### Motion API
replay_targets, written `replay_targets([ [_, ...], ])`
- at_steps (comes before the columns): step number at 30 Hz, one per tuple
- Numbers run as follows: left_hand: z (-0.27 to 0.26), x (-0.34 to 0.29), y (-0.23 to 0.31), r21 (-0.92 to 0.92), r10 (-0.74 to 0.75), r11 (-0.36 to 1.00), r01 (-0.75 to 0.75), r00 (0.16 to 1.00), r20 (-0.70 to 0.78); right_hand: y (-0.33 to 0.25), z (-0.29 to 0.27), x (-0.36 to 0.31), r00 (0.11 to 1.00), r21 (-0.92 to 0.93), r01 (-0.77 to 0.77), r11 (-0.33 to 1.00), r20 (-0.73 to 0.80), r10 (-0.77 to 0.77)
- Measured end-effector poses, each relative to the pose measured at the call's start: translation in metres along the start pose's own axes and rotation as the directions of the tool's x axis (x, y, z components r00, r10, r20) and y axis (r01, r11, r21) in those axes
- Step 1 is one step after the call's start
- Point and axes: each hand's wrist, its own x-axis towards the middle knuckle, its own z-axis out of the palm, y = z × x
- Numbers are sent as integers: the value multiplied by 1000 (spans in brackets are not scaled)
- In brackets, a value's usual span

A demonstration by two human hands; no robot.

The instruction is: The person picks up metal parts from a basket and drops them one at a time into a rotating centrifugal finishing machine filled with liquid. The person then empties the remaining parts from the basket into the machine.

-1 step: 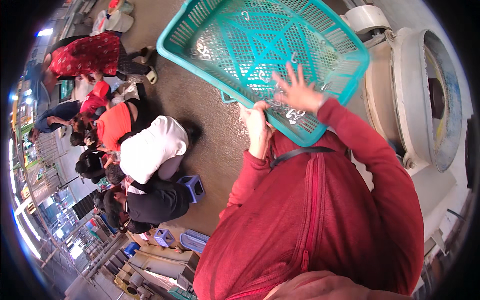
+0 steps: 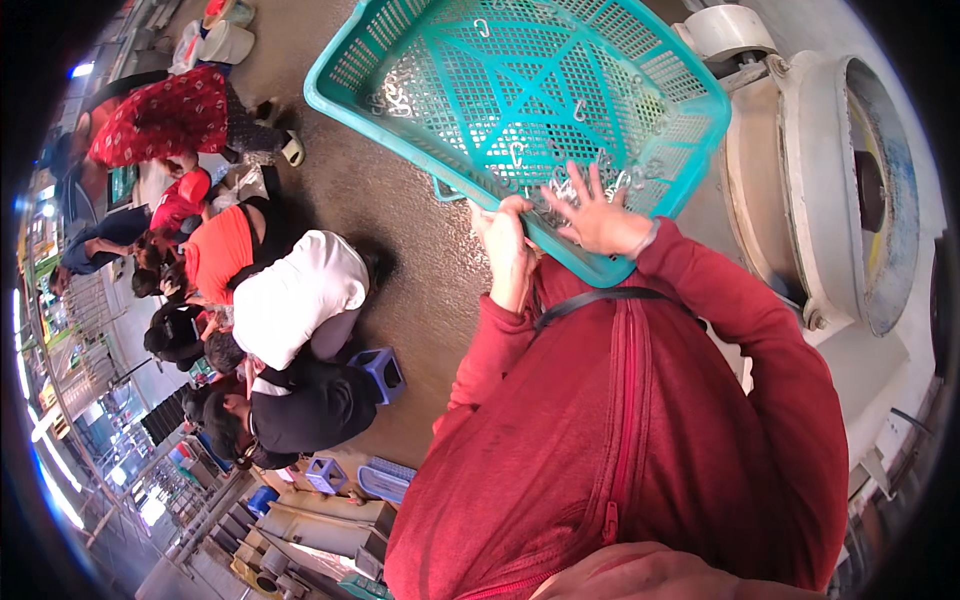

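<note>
— Looking first at the small silvery hooks (image 2: 517, 155): lying where?
— Lying loose on the latticed floor of the turquoise plastic basket (image 2: 603, 270), upper centre of the frame; bunching toward its lower corner, with a second clump (image 2: 392, 97) resting by the left end.
— Running which way, lengthwise?
— Slanting from upper left to lower right, for the basket; pointing every which way, for the hooks.
— Sitting nearer to which hand?
— Sitting nearer to the right hand (image 2: 603, 220), spreading wide over the lower corner; showing around and above its fingertips, for the bunch. Not telling whether touching.
— And doing what with the left hand (image 2: 507, 245)?
— Gripping the basket's lower-left side, just left of the right hand, well apart from the second clump.
— Going farther out?
— Passing a pale drum-shaped machine (image 2: 825, 200) at right, then, at left, a purple plastic stool (image 2: 378, 375) and a white-shirted co-worker (image 2: 300, 300), bending low.
</note>
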Motion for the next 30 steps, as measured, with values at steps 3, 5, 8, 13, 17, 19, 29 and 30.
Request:
replay_targets([
  [3, -5, 6, 7, 18, -115, 993, 117, 989, -97, 2, 24, -4, 981, -85, 88, 993, -165, -101],
  [5, -7, 6, 9, 64, -61, 996, 63, 997, -42, 1, 33, -5, 963, -36, 161, 986, -215, -165],
  [8, -8, 9, 12, 247, -84, 965, 88, 996, -26, 0, 29, -2, 949, 110, 230, 967, -247, -198],
  [13, -5, 22, 9, 127, -16, 992, 3, 994, 104, 9, 9, -4, 781, 293, 299, 908, -622, -57],
  [17, -11, 33, 17, 88, 3, 996, -21, 980, 199, 37, -21, -6, 895, 898, 439, -29, -435, 99],
  [19, -15, 35, 26, 112, -27, 994, 5, 981, 194, 50, -45, -19, 941, 904, 320, -284, -339, -20],
  [29, -15, 50, 33, 88, -106, 992, 87, 965, 238, 140, -168, -240, 570, 552, 821, -145, -797, 199],
  [30, -15, 51, 31, 86, -104, 993, 86, 967, 234, 162, -173, -266, 518, 515, 855, -63, -841, 156],
])
